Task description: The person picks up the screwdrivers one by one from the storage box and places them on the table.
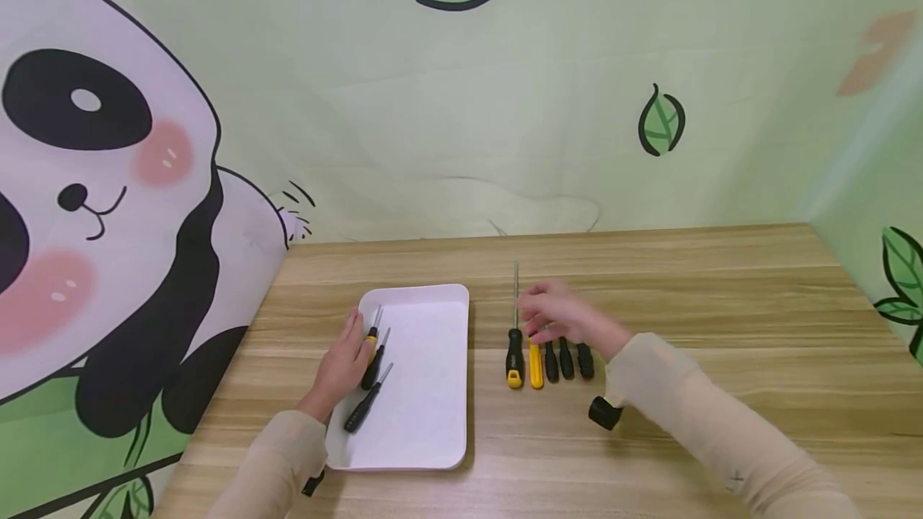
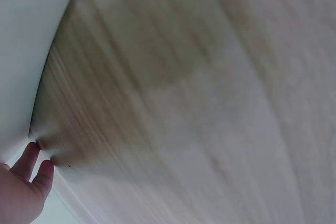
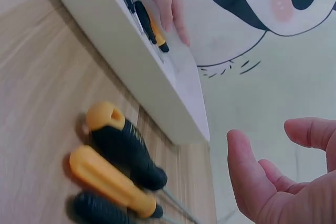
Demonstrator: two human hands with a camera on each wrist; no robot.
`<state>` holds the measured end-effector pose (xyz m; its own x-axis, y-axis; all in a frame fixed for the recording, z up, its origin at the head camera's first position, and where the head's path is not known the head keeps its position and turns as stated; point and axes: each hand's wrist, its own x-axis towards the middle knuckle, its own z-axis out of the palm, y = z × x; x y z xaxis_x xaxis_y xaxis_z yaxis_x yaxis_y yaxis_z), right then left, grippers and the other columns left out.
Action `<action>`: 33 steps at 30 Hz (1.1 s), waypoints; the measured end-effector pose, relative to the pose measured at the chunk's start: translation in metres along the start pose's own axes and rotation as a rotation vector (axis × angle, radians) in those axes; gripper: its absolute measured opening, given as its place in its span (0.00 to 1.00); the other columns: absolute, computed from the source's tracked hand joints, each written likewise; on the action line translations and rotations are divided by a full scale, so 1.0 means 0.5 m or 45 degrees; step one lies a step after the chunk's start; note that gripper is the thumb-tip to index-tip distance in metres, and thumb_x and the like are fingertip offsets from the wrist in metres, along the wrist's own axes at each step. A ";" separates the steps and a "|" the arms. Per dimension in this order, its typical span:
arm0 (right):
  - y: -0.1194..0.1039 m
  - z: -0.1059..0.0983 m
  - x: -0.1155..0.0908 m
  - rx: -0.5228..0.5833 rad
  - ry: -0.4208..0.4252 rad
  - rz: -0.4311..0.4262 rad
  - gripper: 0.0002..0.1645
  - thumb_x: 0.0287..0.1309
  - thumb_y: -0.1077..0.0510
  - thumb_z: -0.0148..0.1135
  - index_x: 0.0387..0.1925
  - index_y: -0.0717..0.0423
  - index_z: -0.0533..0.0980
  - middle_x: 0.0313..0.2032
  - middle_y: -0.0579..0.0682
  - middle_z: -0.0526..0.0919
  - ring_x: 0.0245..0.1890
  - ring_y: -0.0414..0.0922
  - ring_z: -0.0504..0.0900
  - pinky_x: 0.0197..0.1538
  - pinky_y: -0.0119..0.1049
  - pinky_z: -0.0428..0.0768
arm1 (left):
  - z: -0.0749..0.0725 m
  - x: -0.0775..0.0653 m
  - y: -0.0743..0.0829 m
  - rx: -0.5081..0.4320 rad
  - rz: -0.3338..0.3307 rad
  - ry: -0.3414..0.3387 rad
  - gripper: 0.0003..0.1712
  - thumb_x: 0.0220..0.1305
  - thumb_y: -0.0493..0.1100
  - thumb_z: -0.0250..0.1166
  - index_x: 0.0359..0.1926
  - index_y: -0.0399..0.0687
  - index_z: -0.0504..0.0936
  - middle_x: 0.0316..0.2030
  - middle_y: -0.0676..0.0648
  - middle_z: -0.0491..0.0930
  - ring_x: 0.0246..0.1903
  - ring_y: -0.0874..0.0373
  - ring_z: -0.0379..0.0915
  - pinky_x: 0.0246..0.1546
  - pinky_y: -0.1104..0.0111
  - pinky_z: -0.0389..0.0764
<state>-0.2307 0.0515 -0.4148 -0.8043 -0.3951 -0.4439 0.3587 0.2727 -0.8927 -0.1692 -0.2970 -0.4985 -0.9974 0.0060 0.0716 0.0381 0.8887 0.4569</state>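
Observation:
My left hand (image 1: 348, 360) rests along the left rim of a white tray (image 1: 425, 391), its fingers extended. Inside lie a yellow-and-black screwdriver (image 1: 372, 335), partly covered by that hand, and two black screwdrivers (image 1: 368, 411). Over a row of screwdrivers to the right of the tray hovers my right hand (image 1: 562, 315), fingers bent and holding nothing. In the right wrist view its thumb and fingers (image 3: 244, 166) are spread apart. The row has a large black-and-yellow screwdriver (image 1: 514, 355), a yellow-handled one (image 1: 536, 365) and three black-handled ones (image 1: 566, 360), their shafts partly hidden by the hand.
The wooden table (image 1: 685, 287) ends at the back against a pale green wall covering (image 1: 548, 134) printed with leaves. A large panda print (image 1: 108, 175) stands at the left. Black wrist-worn pieces (image 1: 604, 413) show beside the sleeves.

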 end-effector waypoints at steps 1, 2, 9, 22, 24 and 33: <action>-0.002 0.005 0.001 0.007 -0.004 0.000 0.26 0.57 0.55 0.53 0.53 0.65 0.61 0.38 0.59 0.72 0.24 0.44 0.78 0.31 0.36 0.81 | 0.000 0.000 0.000 -0.002 0.003 0.006 0.31 0.65 0.42 0.45 0.65 0.33 0.49 0.67 0.37 0.47 0.64 0.43 0.49 0.59 0.51 0.57; -0.003 0.010 0.002 0.011 -0.014 -0.005 0.26 0.57 0.55 0.52 0.53 0.65 0.61 0.37 0.59 0.72 0.24 0.44 0.78 0.30 0.37 0.81 | 0.000 0.000 0.000 -0.003 0.004 0.011 0.31 0.65 0.42 0.46 0.65 0.33 0.49 0.67 0.37 0.47 0.64 0.42 0.49 0.59 0.51 0.57; -0.009 0.046 0.007 0.055 -0.061 -0.005 0.26 0.55 0.56 0.52 0.53 0.65 0.60 0.38 0.59 0.73 0.26 0.46 0.79 0.31 0.39 0.81 | 0.002 0.002 -0.004 0.006 0.014 0.014 0.31 0.65 0.43 0.45 0.65 0.32 0.50 0.67 0.37 0.47 0.64 0.42 0.49 0.59 0.51 0.57; -0.016 0.112 0.010 0.090 -0.132 -0.011 0.20 0.54 0.56 0.55 0.46 0.63 0.65 0.35 0.59 0.73 0.25 0.46 0.77 0.28 0.38 0.80 | 0.002 0.004 -0.004 -0.001 0.024 0.023 0.31 0.65 0.42 0.46 0.65 0.32 0.50 0.67 0.37 0.47 0.64 0.43 0.49 0.60 0.52 0.57; -0.016 0.122 0.011 0.098 -0.144 -0.015 0.19 0.53 0.57 0.56 0.44 0.63 0.66 0.33 0.58 0.73 0.24 0.46 0.77 0.28 0.38 0.80 | 0.002 0.004 -0.004 -0.001 0.024 0.018 0.31 0.65 0.42 0.46 0.65 0.32 0.50 0.67 0.37 0.47 0.64 0.43 0.48 0.60 0.52 0.56; -0.018 0.167 0.013 0.120 -0.204 -0.021 0.21 0.53 0.56 0.56 0.46 0.64 0.66 0.31 0.56 0.74 0.24 0.46 0.78 0.30 0.40 0.81 | -0.001 0.001 -0.004 -0.005 0.009 -0.008 0.31 0.65 0.43 0.45 0.65 0.33 0.49 0.67 0.37 0.46 0.64 0.43 0.49 0.60 0.51 0.57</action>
<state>-0.1995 -0.0266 -0.4160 -0.7271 -0.5358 -0.4292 0.3952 0.1845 -0.8998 -0.1696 -0.2989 -0.4990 -0.9975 0.0149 0.0692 0.0452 0.8868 0.4600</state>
